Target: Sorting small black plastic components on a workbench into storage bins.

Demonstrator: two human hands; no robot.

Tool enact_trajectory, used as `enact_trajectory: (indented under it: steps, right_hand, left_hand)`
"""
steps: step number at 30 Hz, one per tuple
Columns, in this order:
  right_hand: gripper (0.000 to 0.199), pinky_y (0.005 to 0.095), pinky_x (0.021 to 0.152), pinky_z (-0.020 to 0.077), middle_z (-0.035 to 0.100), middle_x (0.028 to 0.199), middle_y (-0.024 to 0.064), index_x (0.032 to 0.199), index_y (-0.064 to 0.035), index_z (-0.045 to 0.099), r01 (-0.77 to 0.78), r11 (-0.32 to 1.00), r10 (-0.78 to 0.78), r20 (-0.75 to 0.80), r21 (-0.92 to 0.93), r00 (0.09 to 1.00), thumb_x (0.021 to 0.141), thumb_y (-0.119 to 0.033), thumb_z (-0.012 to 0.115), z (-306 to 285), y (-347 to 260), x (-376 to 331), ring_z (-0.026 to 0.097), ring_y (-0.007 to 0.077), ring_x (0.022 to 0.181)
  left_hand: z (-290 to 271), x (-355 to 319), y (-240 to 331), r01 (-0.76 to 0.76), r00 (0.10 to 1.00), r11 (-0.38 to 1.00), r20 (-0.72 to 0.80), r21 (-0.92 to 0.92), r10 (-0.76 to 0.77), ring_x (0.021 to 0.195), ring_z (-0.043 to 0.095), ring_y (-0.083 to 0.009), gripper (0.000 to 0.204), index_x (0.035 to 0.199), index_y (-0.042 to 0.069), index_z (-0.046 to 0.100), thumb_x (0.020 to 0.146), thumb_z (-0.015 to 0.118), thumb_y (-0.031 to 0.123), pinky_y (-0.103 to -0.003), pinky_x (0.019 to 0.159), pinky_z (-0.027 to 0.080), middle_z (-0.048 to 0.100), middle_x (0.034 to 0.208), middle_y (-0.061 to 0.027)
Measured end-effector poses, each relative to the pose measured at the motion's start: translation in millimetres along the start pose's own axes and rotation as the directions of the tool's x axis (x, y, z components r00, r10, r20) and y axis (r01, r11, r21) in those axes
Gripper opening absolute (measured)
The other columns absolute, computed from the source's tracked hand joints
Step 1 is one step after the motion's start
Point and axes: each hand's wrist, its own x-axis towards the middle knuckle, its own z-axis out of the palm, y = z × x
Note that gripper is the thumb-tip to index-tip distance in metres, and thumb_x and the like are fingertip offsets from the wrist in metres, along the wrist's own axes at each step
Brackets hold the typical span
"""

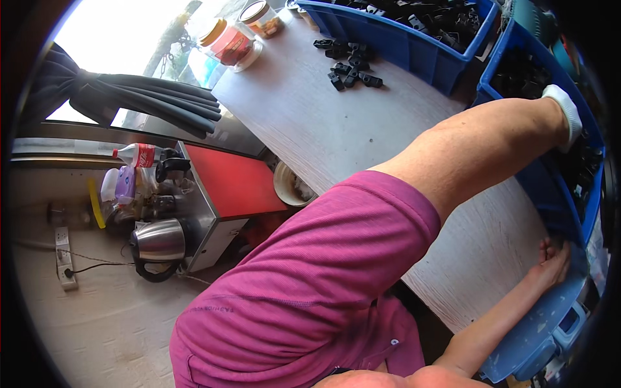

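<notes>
While two blue bins [414, 48] of small black parts are seen at the upper right, the white-gloved left hand [564, 113] is plunged into the second bin [550, 200], grip hidden, and the bare right hand [553, 258] is pressed open-fingered against its lower rim.

Gloved left hand [564, 115] reaches into blue crate [550, 200]

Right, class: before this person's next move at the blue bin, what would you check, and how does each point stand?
1. Left hand gloved and inside the bin: ok.
2. What the left hand holds: cannot tell, fingers hidden.
3. Right hand at the bin's near corner: ok.
4. Right hand gloved: not ok, bare.
5. Table free of loose pieces: not ok, black parts lie at its far end.
</notes>
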Motion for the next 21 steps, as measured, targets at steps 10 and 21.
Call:
enact_trajectory:
  steps: [10,21]
  right_hand:
    - [0.048,0.0329,0.07,0.0649,0.056,0.078,0.0098,0.126,0.0054,0.062,-0.005,1.0,0.005,-0.011,-0.029,1.0,0.093,-0.025,0.077,-17.9,3.4,25.3,0.074,0.0276,0.077]
    - [0.041,0.036,0.069,0.0633,0.055,0.076,0.0081,0.124,0.0022,0.065,0.046,0.999,-0.046,0.005,-0.014,0.999,0.095,-0.025,0.074,-22.1,6.5,20.1,0.071,0.0258,0.074]
  left_hand:
    - [4.7,18.3,-3.9,-0.034,0.998,0.995,-0.052,-0.09,0.029,0.113,0.072,-0.0281,0.049,0.123,0.025,0.078,0.08,0.076,0.048,-0.049,0.085,0.056,0.076,0.121,-0.0042]
    - [4.6,17.9,6.2,0.092,0.996,0.993,0.03,-0.075,-0.09,0.129,0.063,-0.0327,0.058,0.139,0.025,0.069,0.088,0.073,0.052,-0.061,0.101,0.048,0.065,0.143,-0.0049]
